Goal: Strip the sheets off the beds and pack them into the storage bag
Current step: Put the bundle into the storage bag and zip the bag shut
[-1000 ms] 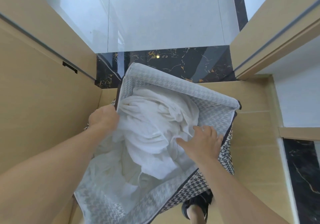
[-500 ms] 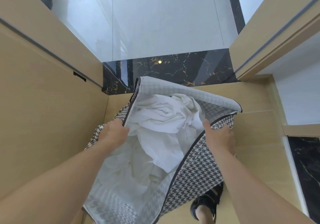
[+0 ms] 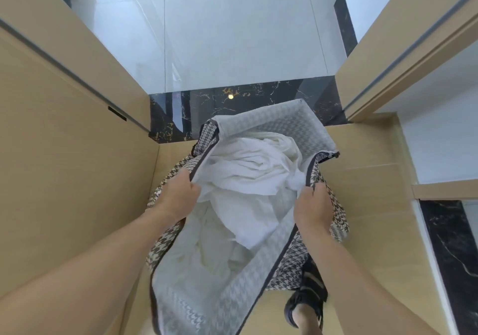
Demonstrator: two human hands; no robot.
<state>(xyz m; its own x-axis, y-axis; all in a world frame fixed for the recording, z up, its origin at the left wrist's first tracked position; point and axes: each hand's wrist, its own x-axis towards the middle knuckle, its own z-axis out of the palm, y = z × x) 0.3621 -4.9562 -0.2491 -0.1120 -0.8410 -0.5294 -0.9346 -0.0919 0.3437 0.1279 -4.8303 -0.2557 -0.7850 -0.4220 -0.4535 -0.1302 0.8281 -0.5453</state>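
Note:
A houndstooth storage bag (image 3: 287, 267) stands open on the wooden floor below me, its pale lining showing. Crumpled white sheets (image 3: 248, 179) fill the inside and bulge above the middle. My left hand (image 3: 178, 197) grips the dark-trimmed left rim of the bag. My right hand (image 3: 313, 208) grips the right rim, fingers curled over the outer fabric. Both rims are drawn in toward the sheets.
A tall wooden panel (image 3: 64, 153) rises close on the left. A wooden door frame (image 3: 403, 58) stands at the right. Black marble threshold (image 3: 245, 102) and glossy white tiles (image 3: 232, 29) lie ahead. My sandalled foot (image 3: 307, 303) is beside the bag.
My right hand left the sheets and took hold of the bag's right rim. Both hands have pulled the two rims inward and the bag opening has narrowed.

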